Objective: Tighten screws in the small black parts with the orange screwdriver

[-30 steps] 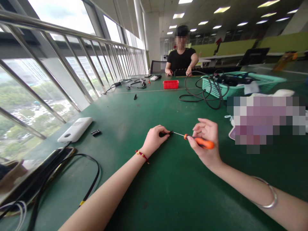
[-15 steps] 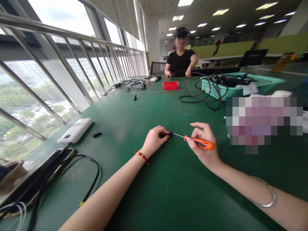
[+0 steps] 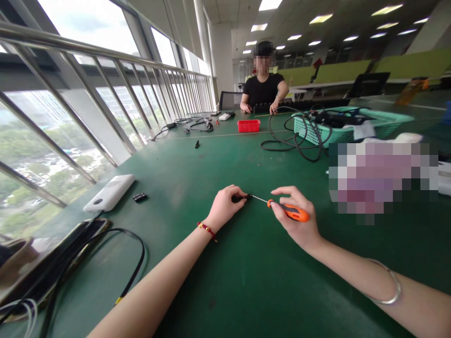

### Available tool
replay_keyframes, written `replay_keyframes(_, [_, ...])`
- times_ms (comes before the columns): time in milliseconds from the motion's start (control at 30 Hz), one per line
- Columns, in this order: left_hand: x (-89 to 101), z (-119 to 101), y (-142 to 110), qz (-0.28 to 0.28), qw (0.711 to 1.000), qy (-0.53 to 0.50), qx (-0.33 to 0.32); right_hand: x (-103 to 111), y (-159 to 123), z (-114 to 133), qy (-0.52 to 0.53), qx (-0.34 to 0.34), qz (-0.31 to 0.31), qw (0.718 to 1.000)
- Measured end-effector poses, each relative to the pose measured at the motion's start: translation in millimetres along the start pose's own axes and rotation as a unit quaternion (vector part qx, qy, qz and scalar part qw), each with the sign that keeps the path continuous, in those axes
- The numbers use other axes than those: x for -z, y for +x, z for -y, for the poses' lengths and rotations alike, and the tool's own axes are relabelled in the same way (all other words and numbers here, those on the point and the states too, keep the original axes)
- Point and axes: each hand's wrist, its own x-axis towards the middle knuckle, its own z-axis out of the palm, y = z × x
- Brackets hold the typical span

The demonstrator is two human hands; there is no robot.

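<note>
My left hand (image 3: 225,205) rests on the green table (image 3: 246,281), fingers closed around a small black part (image 3: 243,197). My right hand (image 3: 296,217) grips an orange-handled screwdriver (image 3: 289,211). Its thin metal shaft points left, and the tip meets the black part. The two hands sit close together near the middle of the table.
A white power bank (image 3: 110,192) and a small black piece (image 3: 140,197) lie to the left. Black cables and a dark device (image 3: 63,263) sit at the near left. Farther back are a red tray (image 3: 248,125), a teal basket (image 3: 338,126) with cables, and a seated person (image 3: 262,87).
My right hand's fingers have turned on the screwdriver handle, with the raised fingers lowering onto it. The left hand and the black part have stayed put.
</note>
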Motion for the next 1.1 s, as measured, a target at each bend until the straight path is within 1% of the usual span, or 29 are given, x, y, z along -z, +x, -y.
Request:
replay_keyframes(67, [0.0, -0.2, 0.2, 0.000, 1.000, 0.000, 0.001, 1.2, -0.8, 2.6, -0.022, 0.008, 0.016, 1.000])
replay_keyframes(133, [0.2, -1.0, 0.2, -0.001, 1.000, -0.001, 0.005, 1.3, -0.3, 3.9, -0.034, 0.019, 0.012, 0.999])
replay_keyframes(233, [0.3, -1.9, 0.0, 0.001, 1.000, -0.002, 0.012, -0.2, 1.9, 2.0, -0.024, 0.026, -0.020, 0.999])
replay_keyframes(333, [-0.1, -1.0, -0.4, 0.000, 1.000, -0.002, 0.004, -2.0, 3.4, -2.4, 0.014, 0.045, -0.062, 0.997])
replay_keyframes(400, [-0.3, 0.0, -0.7, -0.001, 1.000, -0.003, -0.002, -2.3, 3.1, -4.0, 0.026, 0.045, -0.067, 0.996])
replay_keyframes(467, [-0.3, 0.5, -0.9, 0.000, 1.000, -0.004, -0.002, -1.4, 1.9, -3.3, 0.014, 0.027, -0.047, 0.998])
replay_keyframes(533, [-0.1, 0.4, -0.9, 0.002, 1.000, -0.006, 0.000, -0.1, 0.6, -0.8, -0.011, 0.010, -0.010, 1.000])
replay_keyframes(567, [0.0, 0.2, -0.8, 0.002, 1.000, -0.005, 0.002, 0.4, 0.0, 0.7, -0.021, 0.011, 0.007, 1.000])
replay_keyframes(633, [0.2, -0.2, -0.4, 0.000, 1.000, -0.003, 0.002, 0.9, -0.4, 2.8, -0.030, 0.022, 0.019, 0.999])
replay_keyframes(733, [0.3, -0.8, -0.1, -0.002, 1.000, 0.004, 0.002, -0.1, 0.4, 1.9, -0.007, 0.040, -0.013, 0.999])
replay_keyframes(833, [0.1, -1.2, -0.2, 0.002, 1.000, 0.008, 0.003, -1.8, 1.5, -1.7, 0.015, 0.041, -0.041, 0.998])
replay_keyframes(900, [-0.4, -1.5, -0.4, 0.003, 1.000, 0.012, 0.003, -2.6, 1.8, -3.5, 0.017, 0.027, -0.034, 0.999])
replay_keyframes(1000, [-1.0, -2.0, -0.5, 0.002, 1.000, 0.014, 0.001, -3.6, 1.9, -4.6, 0.005, -0.008, -0.005, 1.000])
replay_keyframes(1033, [-1.1, -2.2, -0.5, 0.002, 1.000, 0.012, 0.002, -4.1, 2.0, -5.0, -0.006, -0.020, 0.012, 1.000])
replay_keyframes(1100, [-1.0, -2.5, -0.4, 0.003, 1.000, 0.008, 0.008, -5.2, 2.2, -6.3, -0.040, -0.032, 0.069, 0.996])
